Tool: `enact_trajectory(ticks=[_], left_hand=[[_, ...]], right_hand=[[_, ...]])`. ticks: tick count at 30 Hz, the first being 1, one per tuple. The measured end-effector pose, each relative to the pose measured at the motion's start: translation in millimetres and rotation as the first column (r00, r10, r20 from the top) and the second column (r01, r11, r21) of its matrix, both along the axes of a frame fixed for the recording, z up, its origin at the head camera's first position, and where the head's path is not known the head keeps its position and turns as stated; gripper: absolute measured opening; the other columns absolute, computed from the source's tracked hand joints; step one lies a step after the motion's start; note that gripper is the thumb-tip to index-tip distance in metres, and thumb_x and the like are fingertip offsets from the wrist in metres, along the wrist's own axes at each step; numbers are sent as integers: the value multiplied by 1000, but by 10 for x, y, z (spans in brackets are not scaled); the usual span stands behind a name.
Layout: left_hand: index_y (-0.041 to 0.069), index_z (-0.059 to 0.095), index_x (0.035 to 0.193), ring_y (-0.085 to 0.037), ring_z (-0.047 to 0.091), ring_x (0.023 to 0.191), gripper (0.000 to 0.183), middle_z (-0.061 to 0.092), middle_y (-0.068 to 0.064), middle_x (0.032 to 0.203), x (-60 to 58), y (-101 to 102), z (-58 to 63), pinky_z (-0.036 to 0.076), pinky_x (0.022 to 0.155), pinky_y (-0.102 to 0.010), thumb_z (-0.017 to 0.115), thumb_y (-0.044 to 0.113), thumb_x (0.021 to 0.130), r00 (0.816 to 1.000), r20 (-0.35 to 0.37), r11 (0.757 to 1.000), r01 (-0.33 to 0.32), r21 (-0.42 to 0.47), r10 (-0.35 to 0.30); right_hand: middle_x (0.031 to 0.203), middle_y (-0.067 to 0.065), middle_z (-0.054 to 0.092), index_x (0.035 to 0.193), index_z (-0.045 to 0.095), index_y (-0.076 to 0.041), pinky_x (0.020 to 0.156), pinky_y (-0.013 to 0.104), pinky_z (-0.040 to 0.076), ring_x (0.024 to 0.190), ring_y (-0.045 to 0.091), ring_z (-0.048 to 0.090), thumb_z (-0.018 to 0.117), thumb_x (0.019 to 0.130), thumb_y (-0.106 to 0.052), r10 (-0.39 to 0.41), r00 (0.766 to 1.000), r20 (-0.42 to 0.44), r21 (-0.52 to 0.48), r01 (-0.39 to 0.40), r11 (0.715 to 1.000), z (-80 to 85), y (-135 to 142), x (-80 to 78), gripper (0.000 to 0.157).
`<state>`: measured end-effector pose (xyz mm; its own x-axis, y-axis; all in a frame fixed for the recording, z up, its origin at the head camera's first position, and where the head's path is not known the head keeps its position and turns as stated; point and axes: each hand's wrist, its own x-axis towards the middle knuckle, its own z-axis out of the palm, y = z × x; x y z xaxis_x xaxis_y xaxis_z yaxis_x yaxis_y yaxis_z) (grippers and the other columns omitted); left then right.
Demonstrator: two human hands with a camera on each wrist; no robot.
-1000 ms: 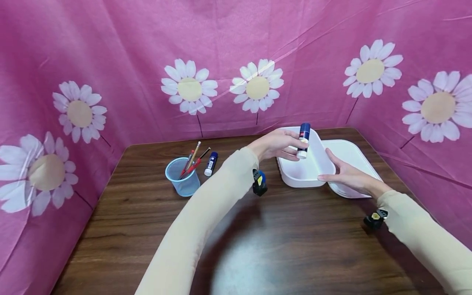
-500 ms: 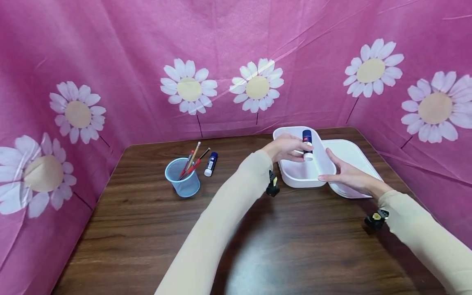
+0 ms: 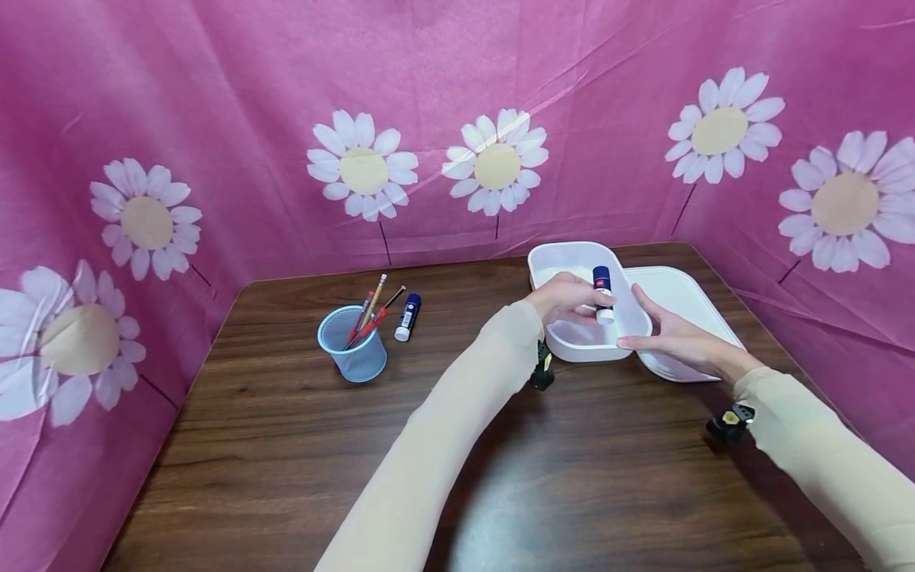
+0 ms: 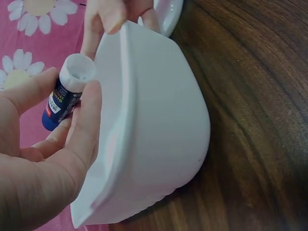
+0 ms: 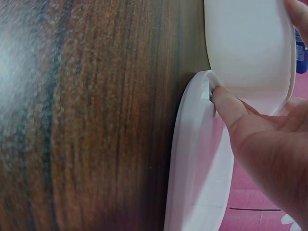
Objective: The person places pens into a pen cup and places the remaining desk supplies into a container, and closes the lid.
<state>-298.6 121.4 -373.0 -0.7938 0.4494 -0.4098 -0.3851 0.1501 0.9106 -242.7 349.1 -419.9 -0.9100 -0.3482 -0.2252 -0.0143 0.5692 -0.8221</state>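
since the earlier frame, the left hand (image 3: 568, 295) has shifted a little rightward and toward the bench's front edge, carrying the held glue stick (image 3: 602, 284) along; the right hand (image 3: 675, 338) keeps to the same corner of the white box (image 3: 586, 352).

pink cloth (image 3: 429, 63) printed with white daisies (image 3: 363, 169) hangs along the back and both sides. below it, the dark wood-grain bench (image 3: 286, 445) carries everything else. pale sleeves (image 3: 439, 445) cover both arms, with a black wrist device (image 3: 543, 372) showing at each cuff.

the white box sits open side up by the back edge, right of the middle. just beside it, nearer the back right corner, lies a white lid (image 3: 679, 298). the right hand holds the box's near right corner, thumb and a finger spread to either side of it. a light blue mesh cup (image 3: 362, 363) stands toward the back left corner.

the left hand pinches the held glue stick between thumb and fingers, over the box's opening, blue end up and white end down. a second glue stick (image 3: 407, 318) lies just right of the cup, blue end toward the back edge. in the cup lean a pencil (image 3: 376, 299) and some red-handled items (image 3: 373, 323), too small to identify.
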Motion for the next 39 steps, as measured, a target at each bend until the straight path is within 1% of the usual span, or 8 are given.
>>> enact_trajectory(ticks=[7, 12, 17, 23, 26, 31, 35, 39], left_hand=[[-2, 66, 92, -20, 63, 77, 12, 64, -8, 86, -3, 32, -101, 59, 92, -41, 77, 3, 89, 999, 34, 999, -16, -27, 17], [-1, 66, 90, -18, 61, 74, 12, 64, -8, 83, 12, 92, -193, 58, 92, -40, 77, 4, 89, 999, 30, 997, -21, -75, 23], [-3, 68, 87, -18, 62, 71, 14, 66, -9, 79, 28, 142, -266, 61, 83, -34, 78, 6, 88, 999, 37, 994, -17, -110, 21], [-6, 70, 86, -17, 63, 67, 13, 70, -11, 77, 21, 180, -297, 61, 71, -28, 77, 5, 89, 998, 49, 992, 52, -117, -46], [-5, 70, 83, -15, 61, 65, 14, 68, -10, 75, 42, 195, -305, 61, 69, -27, 77, 5, 89, 998, 49, 987, 49, -150, -42], [-1, 68, 83, -17, 61, 66, 15, 67, -9, 75, 82, 216, -310, 61, 76, -29, 77, 8, 90, 1000, 27, 973, 16, -229, -10], [-1, 65, 88, -22, 67, 77, 14, 67, -12, 86, 87, 223, -295, 61, 84, -33, 74, 7, 92, 1000, 24, 968, 2, -252, 4], [-1, 62, 89, -27, 69, 86, 13, 67, -14, 95, 81, 230, -294, 60, 87, -35, 72, 6, 92, 1000, 18, 967, 0, -256, 5]], right_hand=[[168, 8, -14, 160, -16, -23, 117, 70, 11, 150, 43, 1, 73, 95, -29, -11, 1000, -6, 8, 11, 1000, -31, 12, -11, 111], [168, 11, -15, 160, -17, -23, 115, 72, 11, 150, 45, 2, 73, 95, -29, -9, 1000, 0, 5, 9, 1000, -35, 3, 6, 111], [168, 11, -14, 161, -16, -23, 116, 72, 10, 150, 44, 1, 73, 94, -28, -6, 1000, 4, -18, 6, 1000, -34, -9, 10, 111], [168, 9, -14, 161, -15, -24, 116, 72, 8, 151, 43, -2, 73, 94, -24, -7, 1000, -5, -34, 6, 999, -43, 5, -14, 111], [168, 9, -15, 160, -16, -25, 116, 72, 8, 151, 43, -2, 73, 94, -23, -10, 1000, 5, -42, 11, 999, -50, 6, -13, 111], [167, 9, -17, 160, -17, -26, 116, 72, 10, 150, 45, 0, 72, 95, -24, -7, 1000, 16, -46, 8, 999, -48, -1, -1, 111], [168, 7, -17, 160, -16, -25, 116, 72, 10, 150, 44, 0, 72, 95, -25, -5, 1000, 10, -42, 6, 999, -35, 1, 4, 109], [168, 5, -16, 161, -14, -26, 116, 73, 9, 151, 42, -3, 72, 95, -26, -11, 1000, 2, -35, 11, 999, -31, 6, 2, 108]])
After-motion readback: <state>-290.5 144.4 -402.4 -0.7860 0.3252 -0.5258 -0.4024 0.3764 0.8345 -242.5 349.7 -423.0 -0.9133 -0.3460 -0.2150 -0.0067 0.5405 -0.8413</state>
